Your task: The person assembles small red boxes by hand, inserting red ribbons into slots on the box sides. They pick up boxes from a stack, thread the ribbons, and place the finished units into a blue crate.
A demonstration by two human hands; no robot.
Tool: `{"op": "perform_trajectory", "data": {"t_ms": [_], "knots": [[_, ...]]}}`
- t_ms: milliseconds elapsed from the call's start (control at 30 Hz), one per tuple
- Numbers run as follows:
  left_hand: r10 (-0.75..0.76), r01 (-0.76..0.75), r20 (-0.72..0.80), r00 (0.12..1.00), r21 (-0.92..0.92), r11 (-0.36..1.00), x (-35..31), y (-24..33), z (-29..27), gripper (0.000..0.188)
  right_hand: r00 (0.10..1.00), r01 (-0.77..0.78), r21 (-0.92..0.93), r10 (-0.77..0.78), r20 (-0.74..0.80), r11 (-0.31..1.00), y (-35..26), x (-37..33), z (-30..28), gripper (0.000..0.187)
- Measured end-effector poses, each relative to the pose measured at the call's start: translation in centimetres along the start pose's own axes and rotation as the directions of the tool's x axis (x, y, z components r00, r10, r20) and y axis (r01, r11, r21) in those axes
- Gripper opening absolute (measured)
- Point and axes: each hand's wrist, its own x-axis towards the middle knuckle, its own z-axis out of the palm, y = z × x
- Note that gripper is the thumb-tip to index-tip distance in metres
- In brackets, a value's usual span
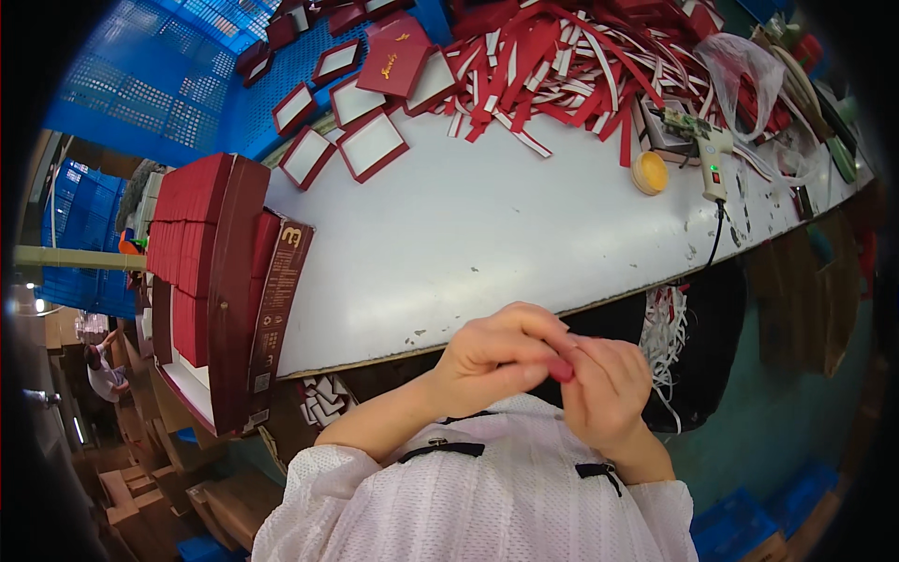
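Note:
My hands meet in front of my body, just off the table's near edge. My left hand (492,358) is closed, its fingertips pressed against those of the right. A small red piece (560,368) shows between the fingertips; its kind is too hidden to make out. My right hand (609,389) has its fingers bent round the same spot. Nearest on the table's left end stands a dark red open carton (234,300) packed with red blocks or small boxes (187,253).
The white table (449,234) bears a heap of red-and-white strips (562,66), open red boxes with white insides (373,145), a yellow round tub (648,173) and a corded hot glue gun (714,159). A black bag (716,347) with white shreds hangs below the edge. Blue crates (140,84) stand far left.

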Motion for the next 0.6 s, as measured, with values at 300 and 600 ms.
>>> {"op": "perform_trajectory", "data": {"t_ms": [300,600], "knots": [[0.337,0.609,-0.538,0.773,0.779,-0.151,-0.4,-7.8,-19.2,0.033,0.999,-0.036,0.999,0.010,0.035,0.026,2.7,-0.4,-4.0,0.032],[-0.399,0.047,-0.574,0.715,-0.530,0.846,0.5,-1.4,-10.9,0.023,0.701,-0.591,0.783,0.604,0.379,0.194,2.0,-0.3,2.0,0.024]]}}
